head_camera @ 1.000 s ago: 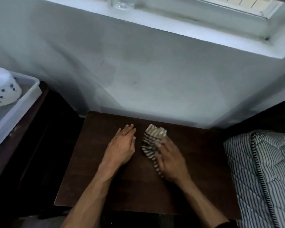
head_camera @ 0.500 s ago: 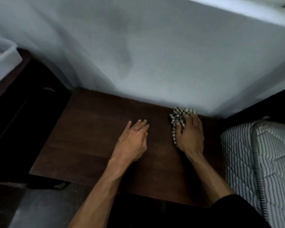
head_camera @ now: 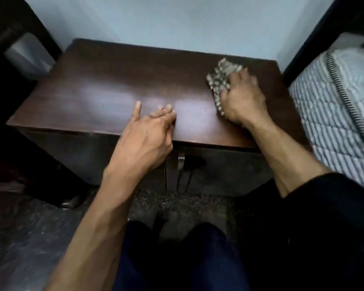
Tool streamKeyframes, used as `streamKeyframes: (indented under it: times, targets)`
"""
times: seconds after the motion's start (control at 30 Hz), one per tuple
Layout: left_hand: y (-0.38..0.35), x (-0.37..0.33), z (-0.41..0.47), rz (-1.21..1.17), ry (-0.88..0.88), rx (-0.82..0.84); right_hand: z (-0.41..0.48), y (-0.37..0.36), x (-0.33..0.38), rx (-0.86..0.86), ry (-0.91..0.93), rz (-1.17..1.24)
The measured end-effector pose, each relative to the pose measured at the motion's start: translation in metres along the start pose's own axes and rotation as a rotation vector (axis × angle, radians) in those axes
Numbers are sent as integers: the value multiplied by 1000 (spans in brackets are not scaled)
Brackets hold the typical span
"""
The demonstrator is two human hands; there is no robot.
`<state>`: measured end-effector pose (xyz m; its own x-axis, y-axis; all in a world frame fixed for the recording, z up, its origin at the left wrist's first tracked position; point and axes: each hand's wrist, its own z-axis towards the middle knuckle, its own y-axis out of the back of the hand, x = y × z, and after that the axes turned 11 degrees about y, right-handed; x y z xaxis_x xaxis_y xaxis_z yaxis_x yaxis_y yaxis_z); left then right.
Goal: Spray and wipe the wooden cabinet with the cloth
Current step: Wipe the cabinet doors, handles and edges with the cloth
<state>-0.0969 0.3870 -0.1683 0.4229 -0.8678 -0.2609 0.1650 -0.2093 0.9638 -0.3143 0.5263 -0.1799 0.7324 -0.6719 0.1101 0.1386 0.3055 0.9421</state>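
At my far left a blurred grey plastic container (head_camera: 27, 57) sits in the dark gap beside the dark brown wooden cabinet (head_camera: 114, 85). The cabinet stands right in front of me against the pale wall. Its top carries a pale sheen across the middle; I cannot tell whether that is spray or only light. My left hand (head_camera: 147, 135) rests at the front edge of the top, thumb spread wide, fingers loosely stretched, holding nothing. Below it a small metal handle (head_camera: 181, 160) shows on the smudged cabinet front.

Further right, my right hand (head_camera: 244, 101) presses the bunched black-and-white checked cloth (head_camera: 221, 74) onto the top near the back right corner, fingers curled over it. Beyond the cabinet lies a striped quilted mattress (head_camera: 334, 106).

No spray bottle is in view. I judge the wiping of the top to be under way, with the front and sides not yet done.
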Motion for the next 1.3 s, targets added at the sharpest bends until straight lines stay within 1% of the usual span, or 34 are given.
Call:
streamKeyframes:
  times: [0.1,0.17,0.27,0.33,0.4,0.43,0.47,0.53,0.63,0.77,0.9,1.1,1.23,1.3]
  targets:
    - [-19,12,-57,-17,10,-93,-76,13,36,-57,49,4]
    - [-36,18,-103,-37,15,-170,-124,20,60,-142,63,-11]
    - [-62,20,-143,-120,18,-209,-170,20,80,-322,84,13]
    - [-79,26,-143,-134,33,-194,-187,8,88,-507,0,127]
    - [-96,37,-140,-111,70,-212,-206,-12,102,-689,-154,275]
    - [-105,41,-141,-101,90,-214,-217,-25,109,-747,-223,329]
    - [-114,45,-142,-101,102,-209,-227,-40,117,-769,-267,358]
    - [-131,50,-147,-113,106,-176,-247,-68,128,-717,-283,337]
    - [-149,53,-146,-109,95,-145,-255,-101,124,-624,-205,263]
    - [-162,51,-137,-121,44,-134,-241,-112,113,-668,-170,219]
    - [-170,54,-127,-142,55,-130,-213,-124,103,-680,-97,152]
    - [-184,63,-121,-155,58,-121,-193,-136,107,-723,-176,121]
    - [-189,61,-117,-171,54,-107,-186,-124,120,-766,-227,211]
    - [-192,58,-115,-182,34,-100,-182,-120,129,-779,-217,284]
